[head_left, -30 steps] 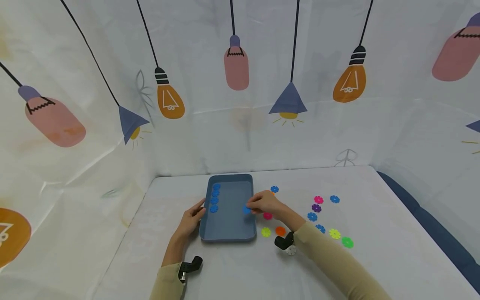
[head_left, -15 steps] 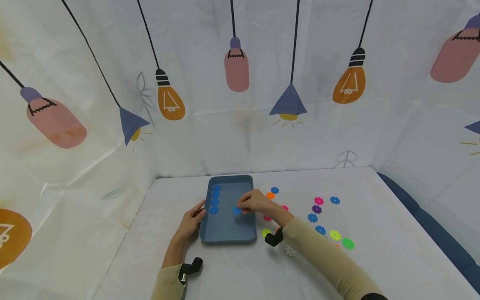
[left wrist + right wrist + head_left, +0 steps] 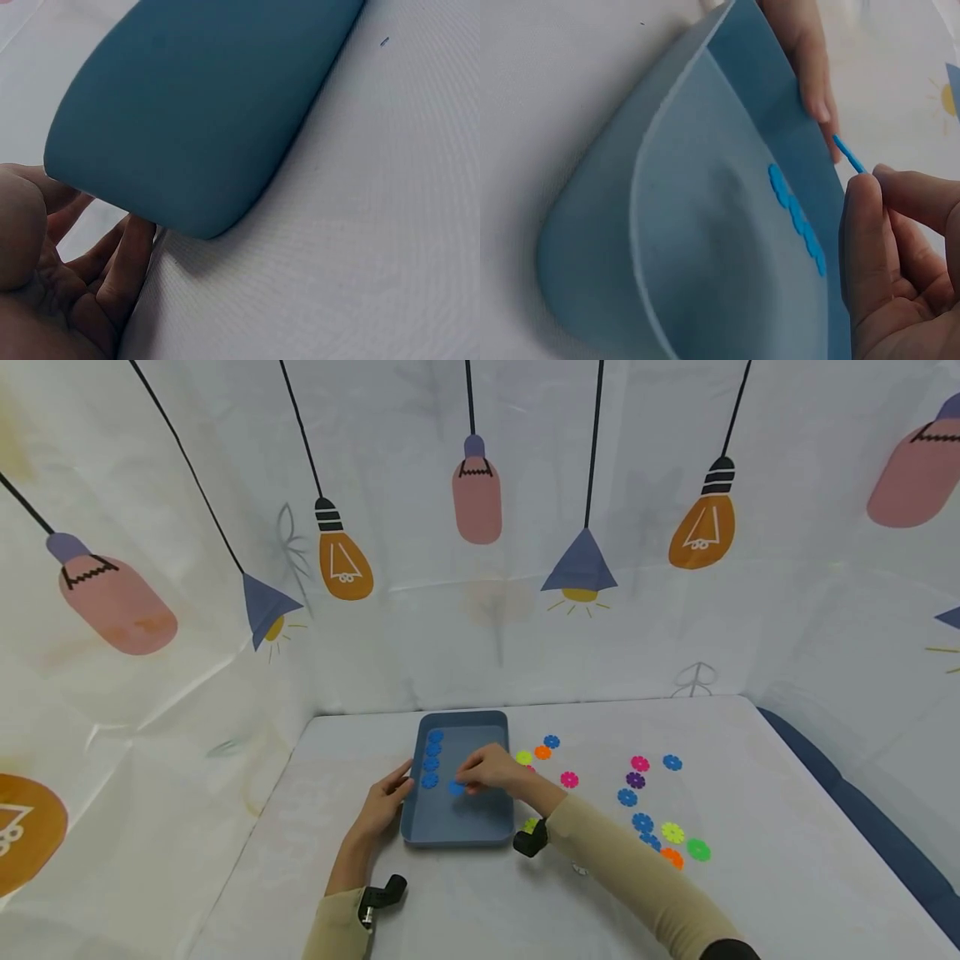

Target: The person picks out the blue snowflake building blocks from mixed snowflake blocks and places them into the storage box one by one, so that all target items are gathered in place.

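Observation:
My right hand [image 3: 491, 768] pinches a blue plastic snowflake disc [image 3: 456, 788] between thumb and fingertips, over the blue-grey tray [image 3: 457, 831]. Seen edge-on in the right wrist view, the held disc [image 3: 847, 154] is raised above the tray floor. Several blue discs [image 3: 431, 763] lie in a column along the tray's left side. At the left wall, my left hand [image 3: 380, 806] holds the tray's edge, thumb at the rim and fingers outside. In the left wrist view, those fingers [image 3: 124, 270] reach under the tray's side [image 3: 202, 127].
More snowflake discs lie on the white table to the tray's right: pink [image 3: 569, 780], purple [image 3: 635, 780], blue [image 3: 627, 797], orange [image 3: 672, 858], yellow [image 3: 672, 832] and green [image 3: 697, 849]. My right sleeve [image 3: 615, 860] covers part of that side. A patterned cloth [image 3: 420, 635] hangs behind.
My right hand has moved left with the blue disc, from the tray's right edge to near the column of blue discs. The left hand stays on the tray.

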Tool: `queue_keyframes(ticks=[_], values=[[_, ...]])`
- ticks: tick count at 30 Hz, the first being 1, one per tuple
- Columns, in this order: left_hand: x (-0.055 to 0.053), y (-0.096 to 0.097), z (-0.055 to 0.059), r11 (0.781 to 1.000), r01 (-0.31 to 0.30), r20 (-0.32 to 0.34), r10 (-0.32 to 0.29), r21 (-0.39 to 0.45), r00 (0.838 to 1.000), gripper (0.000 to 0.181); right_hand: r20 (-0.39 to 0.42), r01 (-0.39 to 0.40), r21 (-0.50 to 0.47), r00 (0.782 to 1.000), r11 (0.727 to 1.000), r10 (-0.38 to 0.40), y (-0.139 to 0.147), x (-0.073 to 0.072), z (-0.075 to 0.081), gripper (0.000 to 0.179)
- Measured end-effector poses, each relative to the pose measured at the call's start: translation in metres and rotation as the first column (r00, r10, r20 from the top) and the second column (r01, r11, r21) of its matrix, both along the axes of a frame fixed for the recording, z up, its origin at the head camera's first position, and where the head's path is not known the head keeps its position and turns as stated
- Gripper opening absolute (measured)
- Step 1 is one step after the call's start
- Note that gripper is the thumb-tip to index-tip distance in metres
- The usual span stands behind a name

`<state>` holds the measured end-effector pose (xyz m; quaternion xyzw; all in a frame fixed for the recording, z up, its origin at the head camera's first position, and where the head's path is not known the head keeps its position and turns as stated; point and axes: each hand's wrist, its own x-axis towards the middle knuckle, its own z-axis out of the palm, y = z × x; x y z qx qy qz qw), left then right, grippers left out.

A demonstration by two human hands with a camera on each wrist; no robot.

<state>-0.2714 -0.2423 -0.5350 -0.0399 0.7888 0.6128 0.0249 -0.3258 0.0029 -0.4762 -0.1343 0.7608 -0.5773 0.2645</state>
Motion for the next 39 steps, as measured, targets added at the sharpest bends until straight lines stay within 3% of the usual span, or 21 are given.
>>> queue_keyframes(ticks=[12,18,22,30,39], values=[[-0.002,-0.003,-0.004,1.0,-0.017,0.009,0.017,-0.002,1.0,0.048,-0.013,0.005,0.005,1.0,1.0,-0.004,-0.023,0.0,-0.006,0.012],[-0.001,-0.002,0.006,1.0,0.01,0.02,-0.01,0.001,1.0,0.048,-0.006,0.002,0.0,1.0,1.0,-0.002,-0.033,-0.001,-0.006,0.011],[-0.002,-0.003,0.005,1.0,0.022,0.015,-0.022,0.01,1.0,0.048,0.005,-0.002,0.019,1.0,1.0,0.002,-0.037,-0.004,-0.008,0.01],[-0.003,-0.002,-0.004,1.0,-0.008,-0.02,0.008,-0.001,1.0,0.047,0.037,-0.058,0.036,0.998,0.998,0.057,-0.043,-0.014,-0.015,0.008],[-0.001,-0.001,-0.004,1.0,-0.028,-0.028,0.028,-0.008,0.999,0.046,0.067,-0.115,0.036,0.991,0.993,0.113,-0.048,-0.022,-0.022,0.006]])
